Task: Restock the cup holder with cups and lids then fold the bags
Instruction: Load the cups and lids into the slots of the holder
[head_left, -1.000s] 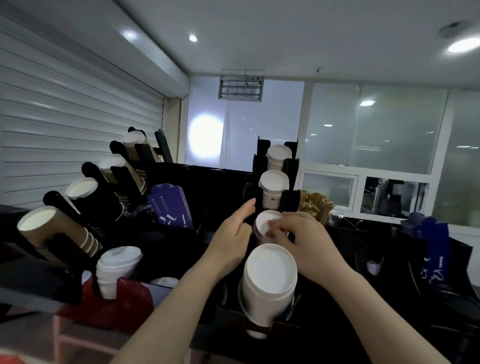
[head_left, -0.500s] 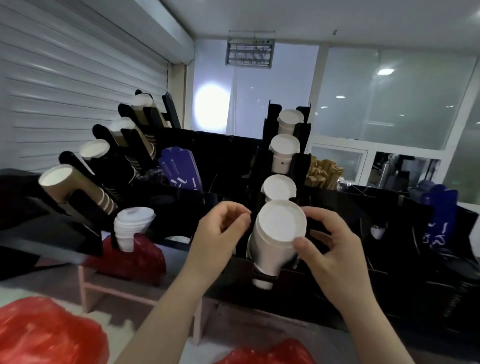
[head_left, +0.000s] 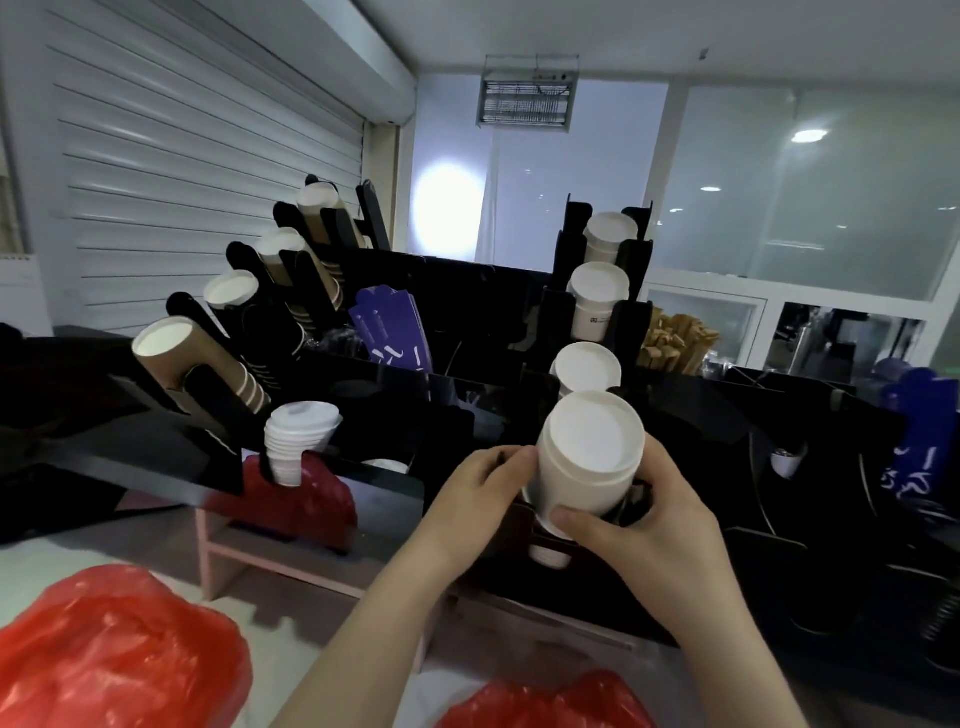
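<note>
A stack of white paper cups (head_left: 587, 462) leans out of the lowest slot of the black tiered cup holder (head_left: 631, 317). My left hand (head_left: 480, 493) grips the stack's left side. My right hand (head_left: 641, 514) wraps its right side, thumb across the front. Higher slots of the same holder carry three more white cup stacks (head_left: 589, 366). A second black rack (head_left: 208, 379) on the left carries brown cup stacks (head_left: 192, 358). A stack of white lids (head_left: 298, 441) stands below it. A red plastic bag (head_left: 111, 654) lies at the lower left, another red bag (head_left: 545, 701) at the bottom edge.
A third red bag (head_left: 306, 499) sits under the lids on a pink stand (head_left: 244, 551). Blue paper sleeves (head_left: 392, 332) stand behind the racks, wooden stirrers (head_left: 678, 343) to the right. Dark bins and blue packets (head_left: 919, 436) fill the right side. A roller shutter (head_left: 197, 171) closes the left wall.
Both hands came down from the third slot's cup stack and closed around the lowest stack. My view tilted down, so the red bags came into sight.
</note>
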